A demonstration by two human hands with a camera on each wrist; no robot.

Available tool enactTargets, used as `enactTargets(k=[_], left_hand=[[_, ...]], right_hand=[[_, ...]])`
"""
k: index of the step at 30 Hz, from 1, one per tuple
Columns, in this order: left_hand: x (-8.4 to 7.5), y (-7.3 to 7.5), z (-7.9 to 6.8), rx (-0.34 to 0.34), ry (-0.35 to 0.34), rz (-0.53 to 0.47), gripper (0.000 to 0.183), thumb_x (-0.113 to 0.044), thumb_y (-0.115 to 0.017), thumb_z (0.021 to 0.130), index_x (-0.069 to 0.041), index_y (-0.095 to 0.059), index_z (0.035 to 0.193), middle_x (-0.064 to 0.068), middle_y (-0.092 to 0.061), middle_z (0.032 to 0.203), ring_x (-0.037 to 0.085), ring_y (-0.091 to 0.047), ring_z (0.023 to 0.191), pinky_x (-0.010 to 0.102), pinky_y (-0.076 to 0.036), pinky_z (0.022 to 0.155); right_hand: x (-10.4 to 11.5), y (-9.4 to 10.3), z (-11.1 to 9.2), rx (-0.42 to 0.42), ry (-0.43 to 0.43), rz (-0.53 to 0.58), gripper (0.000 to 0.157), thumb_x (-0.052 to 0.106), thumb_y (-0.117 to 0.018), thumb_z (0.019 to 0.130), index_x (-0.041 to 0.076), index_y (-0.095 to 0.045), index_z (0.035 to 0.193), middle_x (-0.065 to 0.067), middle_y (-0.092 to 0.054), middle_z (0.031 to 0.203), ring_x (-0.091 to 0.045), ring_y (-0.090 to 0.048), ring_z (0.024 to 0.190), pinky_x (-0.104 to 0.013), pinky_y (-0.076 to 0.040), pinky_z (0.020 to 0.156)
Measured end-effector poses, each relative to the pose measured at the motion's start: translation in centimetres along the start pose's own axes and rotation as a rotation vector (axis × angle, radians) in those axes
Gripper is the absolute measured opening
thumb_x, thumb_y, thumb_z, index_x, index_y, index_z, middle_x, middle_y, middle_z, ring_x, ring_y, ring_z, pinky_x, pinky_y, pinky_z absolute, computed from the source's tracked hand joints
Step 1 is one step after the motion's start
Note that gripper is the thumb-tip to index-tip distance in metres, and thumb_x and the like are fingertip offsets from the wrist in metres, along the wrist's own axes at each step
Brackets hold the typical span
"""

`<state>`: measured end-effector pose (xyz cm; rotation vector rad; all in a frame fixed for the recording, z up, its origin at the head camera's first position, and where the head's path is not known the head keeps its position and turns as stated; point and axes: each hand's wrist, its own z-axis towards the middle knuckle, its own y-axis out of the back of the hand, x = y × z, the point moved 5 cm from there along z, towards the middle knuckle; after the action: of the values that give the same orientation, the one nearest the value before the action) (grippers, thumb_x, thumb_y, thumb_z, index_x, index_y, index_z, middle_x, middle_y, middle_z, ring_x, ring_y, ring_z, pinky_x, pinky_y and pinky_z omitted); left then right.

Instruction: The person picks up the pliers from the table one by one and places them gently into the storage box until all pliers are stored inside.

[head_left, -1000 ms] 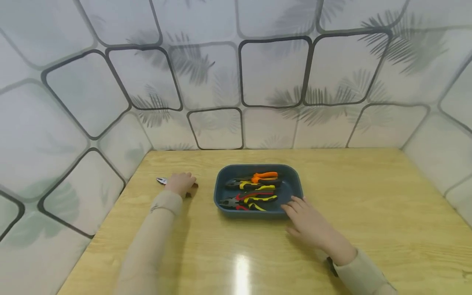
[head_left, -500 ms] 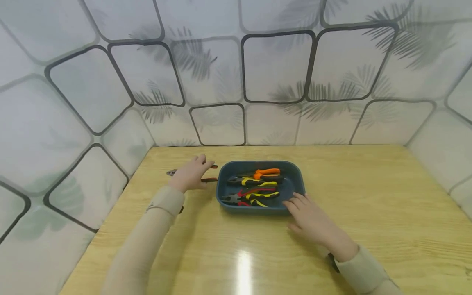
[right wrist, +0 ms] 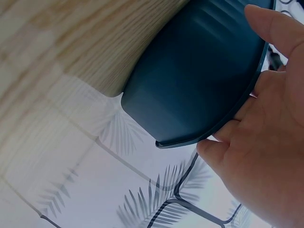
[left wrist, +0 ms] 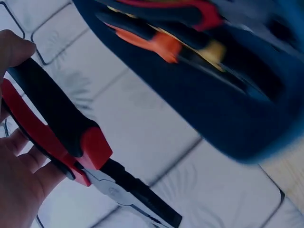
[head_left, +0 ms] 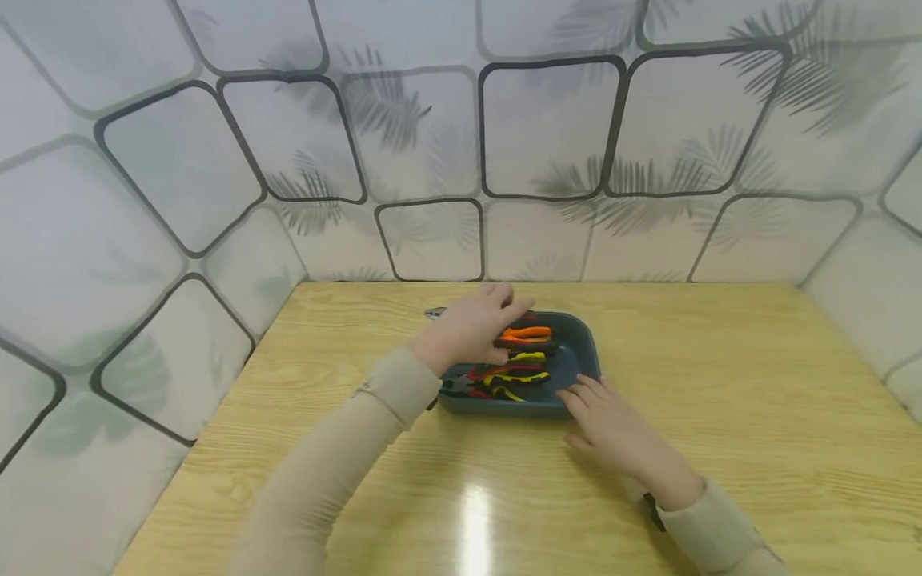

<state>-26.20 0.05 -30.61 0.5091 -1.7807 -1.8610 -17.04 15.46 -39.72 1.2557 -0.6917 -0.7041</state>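
My left hand (head_left: 467, 324) is over the left part of a dark blue tray (head_left: 519, 409), gripping a pair of combination pliers (left wrist: 61, 114) with black and red handles. Thumb and fingers are on opposite handles, seen in the left wrist view; the metal head (head_left: 435, 313) sticks out left in the head view. Several pliers lie in the tray, among them orange-handled pliers (head_left: 529, 333) and black-and-yellow pliers (head_left: 522, 378); my left hand hides part of them. At the tray's front right corner my right hand (head_left: 612, 428) holds the rim, fingers over it and thumb at the outer wall (right wrist: 190, 71).
The tray stands on a light wooden table (head_left: 720, 384). Behind the table rises a patterned wall (head_left: 547, 128), with side walls left and right.
My left hand has picked up the pliers from the table on the left and carried them right, over the tray. My right hand stays at the tray's corner.
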Motion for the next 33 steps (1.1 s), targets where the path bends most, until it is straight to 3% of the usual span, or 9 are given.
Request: enactTargets(k=[4,10,15,21,24,29,33], left_hand=[[-1.5,-1.4,1.7,0.116,0.015,-0.022,0.078,-0.038,-0.068,0.074,-0.015,-0.032,0.138,0.007,-0.04,0.113,0.018,-0.042,0.092,0.028,-0.043,0.071],[-2.2,-4.7,1.9,0.329,0.077,-0.024,0.079,-0.043,-0.066,0.075,-0.018,-0.028,0.14,0.01,-0.036,0.128,0.022,-0.042,0.106,0.03,-0.045,0.08],[-1.9,-6.3,1.4,0.399,0.125,-0.012,0.08,-0.044,-0.065,0.076,-0.021,-0.025,0.141,0.009,-0.037,0.126,0.022,-0.044,0.106,0.03,-0.046,0.079],[-1.6,-7.4,1.2,0.48,0.14,-0.023,0.073,-0.043,-0.062,0.08,-0.02,-0.028,0.14,0.011,-0.032,0.136,0.025,-0.036,0.118,0.033,-0.042,0.087],[-1.6,-7.8,0.9,0.492,0.144,-0.022,0.072,-0.044,-0.061,0.08,-0.019,-0.03,0.139,0.011,-0.03,0.137,0.026,-0.034,0.12,0.033,-0.042,0.089],[-1.8,-7.6,0.1,0.458,0.129,-0.024,0.076,-0.048,-0.062,0.077,-0.017,-0.03,0.139,0.008,-0.034,0.134,0.024,-0.036,0.118,0.033,-0.042,0.088],[-2.0,-5.9,-0.8,0.346,0.118,-0.074,0.076,-0.049,-0.061,0.078,-0.014,-0.031,0.138,0.007,-0.039,0.127,0.022,-0.041,0.111,0.031,-0.043,0.085]], right_hand=[[0.5,-0.1,0.2,0.003,0.011,-0.001,0.057,0.028,-0.07,0.074,-0.004,-0.051,0.117,-0.018,-0.053,0.113,-0.038,-0.039,0.115,-0.054,-0.027,0.096],[0.8,-0.5,0.3,0.021,-0.001,-0.009,0.057,0.029,-0.07,0.074,-0.003,-0.051,0.118,-0.017,-0.052,0.114,-0.037,-0.038,0.116,-0.055,-0.027,0.096],[0.8,-0.7,0.5,0.03,0.0,-0.013,0.057,0.029,-0.069,0.075,-0.003,-0.051,0.118,-0.017,-0.052,0.114,-0.038,-0.037,0.117,-0.055,-0.026,0.096],[0.7,-0.9,0.5,0.007,-0.001,0.001,0.056,0.027,-0.07,0.074,-0.002,-0.051,0.118,-0.017,-0.052,0.113,-0.037,-0.038,0.116,-0.055,-0.026,0.096],[0.6,-0.9,0.5,-0.008,-0.005,0.005,0.055,0.027,-0.07,0.074,-0.002,-0.052,0.117,-0.016,-0.053,0.112,-0.037,-0.038,0.116,-0.055,-0.026,0.096],[0.5,-1.0,0.4,0.007,-0.01,0.011,0.056,0.028,-0.07,0.074,-0.002,-0.051,0.118,-0.017,-0.052,0.114,-0.037,-0.037,0.116,-0.055,-0.025,0.097],[0.4,-0.8,0.3,0.038,-0.017,0.045,0.056,0.028,-0.068,0.076,-0.002,-0.05,0.12,-0.018,-0.051,0.116,-0.037,-0.036,0.117,-0.055,-0.025,0.097]])
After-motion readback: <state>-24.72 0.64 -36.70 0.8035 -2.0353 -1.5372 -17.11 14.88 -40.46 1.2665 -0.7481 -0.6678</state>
